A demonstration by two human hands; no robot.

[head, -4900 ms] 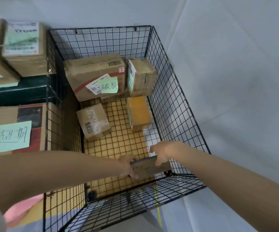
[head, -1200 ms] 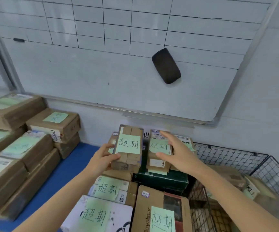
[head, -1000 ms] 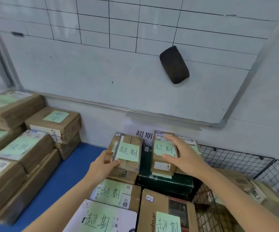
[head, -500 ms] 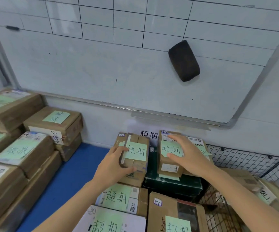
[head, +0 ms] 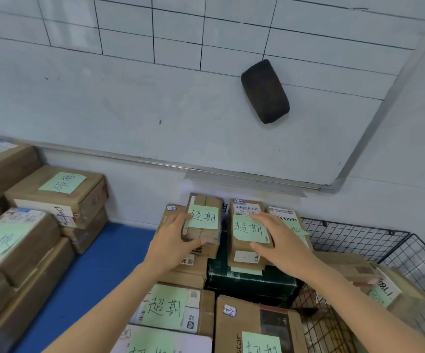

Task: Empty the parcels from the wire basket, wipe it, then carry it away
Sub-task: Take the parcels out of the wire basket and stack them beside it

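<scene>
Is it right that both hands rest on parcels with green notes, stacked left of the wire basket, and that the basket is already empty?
Not quite. The left hand and right hand do rest on green-noted parcels left of the basket, but the head view shows the basket is not empty: boxes still sit inside it.

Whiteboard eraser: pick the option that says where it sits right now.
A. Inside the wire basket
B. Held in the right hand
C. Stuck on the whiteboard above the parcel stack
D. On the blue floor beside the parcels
C: the dark whiteboard eraser clings to the whiteboard, up above the stacked parcels, while the right hand rests on a parcel with a green note.
</scene>
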